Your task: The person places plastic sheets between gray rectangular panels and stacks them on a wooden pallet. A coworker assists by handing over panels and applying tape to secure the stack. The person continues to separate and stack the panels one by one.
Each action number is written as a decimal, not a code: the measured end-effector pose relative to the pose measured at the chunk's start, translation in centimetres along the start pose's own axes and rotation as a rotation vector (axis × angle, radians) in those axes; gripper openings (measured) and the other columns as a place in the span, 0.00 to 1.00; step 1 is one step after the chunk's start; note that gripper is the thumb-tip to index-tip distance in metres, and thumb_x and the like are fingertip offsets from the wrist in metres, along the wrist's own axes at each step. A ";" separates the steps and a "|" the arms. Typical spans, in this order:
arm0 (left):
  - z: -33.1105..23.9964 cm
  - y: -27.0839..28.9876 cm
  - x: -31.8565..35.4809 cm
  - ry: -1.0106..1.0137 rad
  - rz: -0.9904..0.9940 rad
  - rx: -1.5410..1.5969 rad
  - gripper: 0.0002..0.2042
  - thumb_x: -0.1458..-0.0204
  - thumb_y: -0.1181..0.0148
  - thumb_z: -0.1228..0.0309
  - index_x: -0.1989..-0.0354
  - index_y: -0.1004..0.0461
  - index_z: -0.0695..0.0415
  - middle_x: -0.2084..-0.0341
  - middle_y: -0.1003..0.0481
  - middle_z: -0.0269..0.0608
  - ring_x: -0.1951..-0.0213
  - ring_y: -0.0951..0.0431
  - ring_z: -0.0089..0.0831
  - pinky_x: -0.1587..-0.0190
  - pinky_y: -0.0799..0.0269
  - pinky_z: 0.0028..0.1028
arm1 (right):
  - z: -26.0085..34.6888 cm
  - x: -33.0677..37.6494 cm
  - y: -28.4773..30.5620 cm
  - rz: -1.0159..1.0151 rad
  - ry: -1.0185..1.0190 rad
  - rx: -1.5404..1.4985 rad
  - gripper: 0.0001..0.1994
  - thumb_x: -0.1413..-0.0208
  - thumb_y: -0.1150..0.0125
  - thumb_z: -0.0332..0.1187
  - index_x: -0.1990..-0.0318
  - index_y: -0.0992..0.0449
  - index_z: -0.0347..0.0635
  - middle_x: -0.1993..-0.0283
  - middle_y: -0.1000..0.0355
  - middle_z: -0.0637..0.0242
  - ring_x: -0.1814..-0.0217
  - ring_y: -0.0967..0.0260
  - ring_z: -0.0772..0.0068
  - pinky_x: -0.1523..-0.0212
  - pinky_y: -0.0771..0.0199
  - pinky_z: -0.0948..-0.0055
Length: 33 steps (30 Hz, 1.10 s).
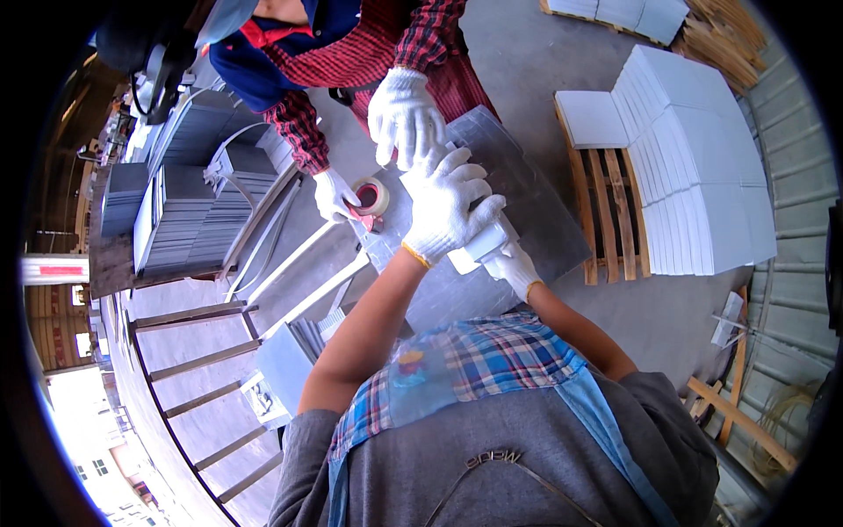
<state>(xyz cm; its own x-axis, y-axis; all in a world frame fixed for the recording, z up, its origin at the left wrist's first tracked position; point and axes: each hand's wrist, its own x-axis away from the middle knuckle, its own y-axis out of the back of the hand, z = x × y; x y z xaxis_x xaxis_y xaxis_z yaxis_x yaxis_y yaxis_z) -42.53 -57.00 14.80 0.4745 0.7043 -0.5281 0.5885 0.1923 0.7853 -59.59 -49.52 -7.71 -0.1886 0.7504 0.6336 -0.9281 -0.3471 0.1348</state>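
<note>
A pale white-grey rectangular block is tilted above the dark grey tabletop. My right hand, in a white knit glove, is closed around its near right end; the fingers are partly hidden. My left hand, gloved alike, lies over the upper part of the block with fingers spread, hiding much of it. Across the table a co-worker's gloved hand reaches down close to my left fingertips. The co-worker's other gloved hand holds a red tape dispenser with a roll of tape by the table's left edge.
The grey-topped table stands between us. Stacked white sheets rest on a wooden pallet to the right. At left are bundled grey panels and a slatted frame. A light blue box stands near my left arm.
</note>
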 end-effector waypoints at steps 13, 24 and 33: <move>0.4 0.6 1.1 0.066 -0.073 0.029 0.14 0.50 0.36 0.61 0.62 0.20 0.58 0.55 0.23 0.45 0.43 0.28 0.51 0.42 0.34 0.50 | 11.9 7.3 2.0 -0.085 0.366 -0.553 0.37 0.36 0.46 0.55 0.31 0.42 0.33 0.34 0.36 0.51 0.35 0.33 0.64 0.42 0.29 0.71; -0.3 -9.7 13.3 1.187 -0.687 0.274 0.25 0.36 0.49 0.56 0.39 0.35 0.63 0.48 0.28 0.57 0.47 0.26 0.53 0.42 0.33 0.43 | 22.8 11.8 -3.2 -0.207 0.602 0.884 0.51 0.54 0.32 0.61 0.31 0.49 0.40 0.40 0.32 0.42 0.50 0.23 0.42 0.60 0.18 0.54; -3.9 -21.7 19.2 1.245 -0.873 2.835 0.41 0.38 0.60 0.36 0.30 0.47 0.61 0.37 0.38 0.56 0.37 0.35 0.50 0.37 0.33 0.45 | 20.9 11.0 -2.3 -0.081 0.552 0.647 0.54 0.53 0.28 0.37 0.25 0.61 0.37 0.33 0.40 0.47 0.34 0.36 0.52 0.39 0.30 0.59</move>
<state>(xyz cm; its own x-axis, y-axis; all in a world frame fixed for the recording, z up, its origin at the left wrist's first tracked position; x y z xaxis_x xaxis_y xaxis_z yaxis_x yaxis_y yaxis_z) -48.78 -44.97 -11.14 0.3822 0.8313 0.4037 -0.2781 0.5200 -0.8076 -52.85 -52.19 14.89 -0.4150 0.8950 0.1636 -0.6111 -0.4075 0.6786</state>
